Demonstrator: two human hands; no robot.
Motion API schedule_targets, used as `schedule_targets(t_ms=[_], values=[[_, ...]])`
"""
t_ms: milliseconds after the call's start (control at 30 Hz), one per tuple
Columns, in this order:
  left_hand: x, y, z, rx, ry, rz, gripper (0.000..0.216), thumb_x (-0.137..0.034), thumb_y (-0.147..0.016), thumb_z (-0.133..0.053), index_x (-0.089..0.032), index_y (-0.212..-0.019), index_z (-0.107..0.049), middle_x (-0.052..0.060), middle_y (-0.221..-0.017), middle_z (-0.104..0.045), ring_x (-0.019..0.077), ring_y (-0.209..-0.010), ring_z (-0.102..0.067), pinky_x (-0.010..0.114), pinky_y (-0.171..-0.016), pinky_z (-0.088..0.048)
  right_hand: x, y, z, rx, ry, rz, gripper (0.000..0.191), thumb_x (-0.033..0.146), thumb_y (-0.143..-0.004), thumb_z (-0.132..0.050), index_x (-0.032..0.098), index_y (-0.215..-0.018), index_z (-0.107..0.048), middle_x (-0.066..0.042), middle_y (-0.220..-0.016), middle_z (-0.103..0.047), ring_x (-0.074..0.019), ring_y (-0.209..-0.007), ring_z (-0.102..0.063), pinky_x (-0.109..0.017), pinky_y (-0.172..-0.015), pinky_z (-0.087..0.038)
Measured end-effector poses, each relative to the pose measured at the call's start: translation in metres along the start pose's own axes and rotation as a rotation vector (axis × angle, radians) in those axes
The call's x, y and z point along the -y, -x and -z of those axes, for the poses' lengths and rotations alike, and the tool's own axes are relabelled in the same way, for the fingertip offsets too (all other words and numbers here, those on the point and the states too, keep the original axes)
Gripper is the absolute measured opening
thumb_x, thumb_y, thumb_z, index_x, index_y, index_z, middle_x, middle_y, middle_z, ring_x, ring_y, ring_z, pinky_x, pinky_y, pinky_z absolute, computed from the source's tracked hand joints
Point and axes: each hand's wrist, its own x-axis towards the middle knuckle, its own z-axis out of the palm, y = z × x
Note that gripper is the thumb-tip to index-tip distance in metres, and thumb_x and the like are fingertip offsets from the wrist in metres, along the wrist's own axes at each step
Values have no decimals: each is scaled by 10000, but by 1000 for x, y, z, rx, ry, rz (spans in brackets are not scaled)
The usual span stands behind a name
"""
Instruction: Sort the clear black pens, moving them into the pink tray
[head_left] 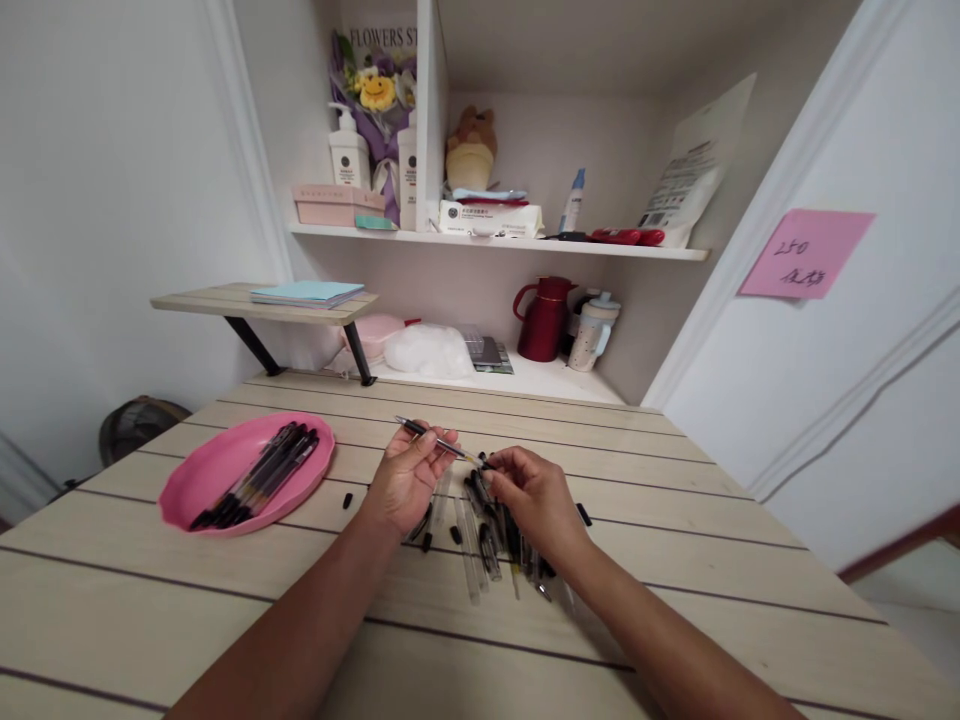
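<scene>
My left hand (411, 478) pinches a clear-barrelled pen (439, 440) between thumb and fingers, its tip pointing up and left. At the pen's rear end, my right hand (536, 495) has its thumb and fingers closed on a small black end piece, mostly hidden by the fingertips. Beneath both hands lies a loose pile of pen parts (489, 550): clear barrels, black caps and refills. One small black plug (347, 500) rests alone left of my left hand. Several assembled black pens (266, 475) lie side by side in a pink tray (180, 490) at the left.
A small raised shelf (202, 297) on black legs bears blue paper (307, 292) at the back left. Behind the table stand a red jug (546, 320) and a pale tumbler (595, 335), beside a white plastic bag (427, 352). A pink note (808, 253) hangs at right.
</scene>
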Motion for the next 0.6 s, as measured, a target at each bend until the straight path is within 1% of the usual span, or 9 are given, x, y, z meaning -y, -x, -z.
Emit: schedule_targets(t_ms=[100, 200, 333, 467, 533, 600], values=[[4, 1, -2, -25, -22, -4, 195, -74, -622, -667, -163, -741, -542, 5, -720, -646, 158, -775, -632, 271, -706, -495, 2, -1, 4, -8, -73, -16, 149, 297, -705, -532, 169, -760, -584, -16, -640, -586, -124, -530, -523, -236, -506, -430], [8, 3, -4, -49, -34, -5, 204, -67, -599, -681, -155, -717, -540, 11, -713, -650, 170, -786, -634, 253, -680, -499, 7, -3, 10, 9, -133, -57, 177, 326, -716, -524, 166, -770, -578, -13, -615, -583, -124, -491, -523, -240, -481, -424], [9, 4, -6, -10, -52, -32, 200, -48, -606, -669, -152, -723, -543, 14, -726, -652, 177, -812, -630, 256, -689, -498, 10, -3, 14, 23, -40, -45, 213, 359, -768, -463, 177, -721, -563, 11, -498, -540, -120, -443, -494, -234, -467, -397], [7, 4, -5, 32, -82, -51, 201, -40, -618, -658, -150, -748, -551, 18, -744, -653, 181, -832, -624, 277, -728, -488, 7, -2, 11, 32, 26, -23, 297, 397, -808, -398, 186, -625, -503, 21, -464, -511, -105, -402, -468, -221, -437, -366], [6, 4, -5, 43, -91, -50, 212, -40, -616, -661, -152, -759, -554, 21, -754, -656, 187, -848, -620, 294, -756, -478, 4, -2, 9, 60, 0, -74, 341, 436, -810, -373, 187, -603, -478, 22, -476, -508, -96, -373, -451, -215, -400, -344], [7, 4, -5, 46, -86, -57, 231, -44, -614, -665, -160, -782, -555, 23, -784, -657, 192, -882, -610, 306, -793, -460, 3, -3, 6, 100, -71, -164, 371, 476, -802, -359, 185, -601, -470, 25, -485, -505, -86, -347, -424, -209, -366, -319]])
